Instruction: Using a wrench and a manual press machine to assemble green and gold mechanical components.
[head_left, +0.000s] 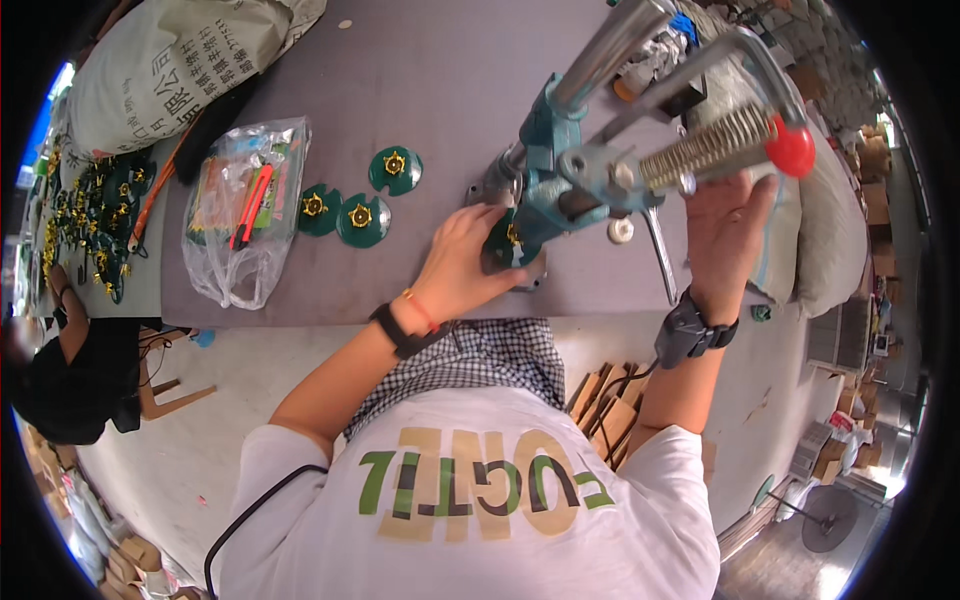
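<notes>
Workstation, head view. Grey table, near edge running across the middle of the frame. Teal hand press standing near the near edge, right of centre, with a metal lever rising toward the far right, a coil spring and a red knob on its handle side. Left hand resting on the table at the foot of the press, fingers lightly curled and close together, tips touching a dark green disc with a gold centre that sits under the press head; whether they pinch it cannot be told. Black band and an orange cord at that wrist. Right hand raised open just beneath the spring and knob, fingers extended and slightly spread, palm toward the handle; contact with it is not clear. Black watch on that wrist. Three matching green discs lying loose left of the press. Clear plastic bag with red and green contents toward the left edge. Large printed sack at the far left corner. Heap of green and gold parts beyond the left edge.
</notes>
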